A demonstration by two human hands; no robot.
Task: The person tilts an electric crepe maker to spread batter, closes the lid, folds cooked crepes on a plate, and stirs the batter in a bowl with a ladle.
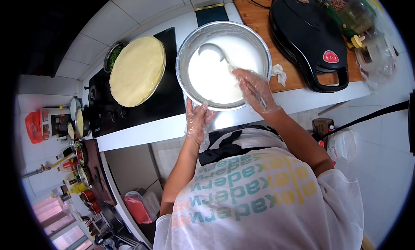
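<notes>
A large metal basin (181, 73) of white, milky liquid (216, 83) stands at the counter's front edge. My right hand (256, 91), in a clear plastic glove, is closed around the handle of a ladle (211, 52). The ladle's bowl rests in the liquid towards the far left side. My left hand (198, 121), gloved too, holds the basin's near-left rim, its fingers up against the outer wall. To the left, a stack of thin round yellow pancakes (137, 71) lies on a round plate over the black cooktop (166, 96).
A closed black electric griddle (302, 38) sits on a wooden board (255, 12) to the right, beside a crumpled white cloth (279, 74). Behind the pancakes is a bowl of chopped greens (114, 55). Jars and a plastic container (376, 55) stand at the far right.
</notes>
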